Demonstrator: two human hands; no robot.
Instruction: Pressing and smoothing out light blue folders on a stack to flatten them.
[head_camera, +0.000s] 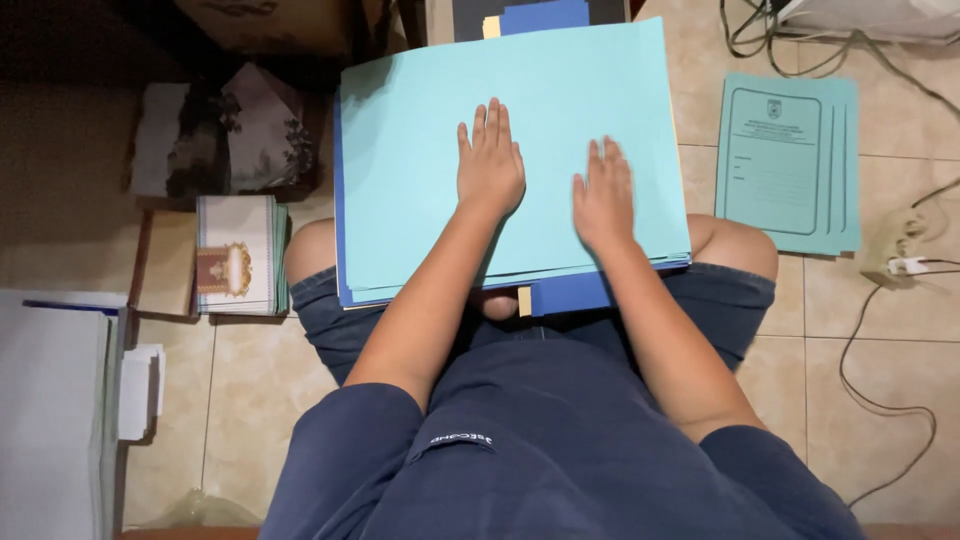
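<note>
**Both Palms Flat on Paper Stack**

A stack of light blue sheets (420, 130) was held on the lap, directly beneath both hands, its long axis running left to right. The left hand (490, 160) and right hand (603, 195) were laid open and flat on top, nothing gripped. Printed teal covers (790, 165) were seen on the floor tiles (880, 330), beyond the right hand.

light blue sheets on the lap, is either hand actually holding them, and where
Neither grips them. Left hand and right hand lie flat, palms down, on the top light blue sheet.
</note>
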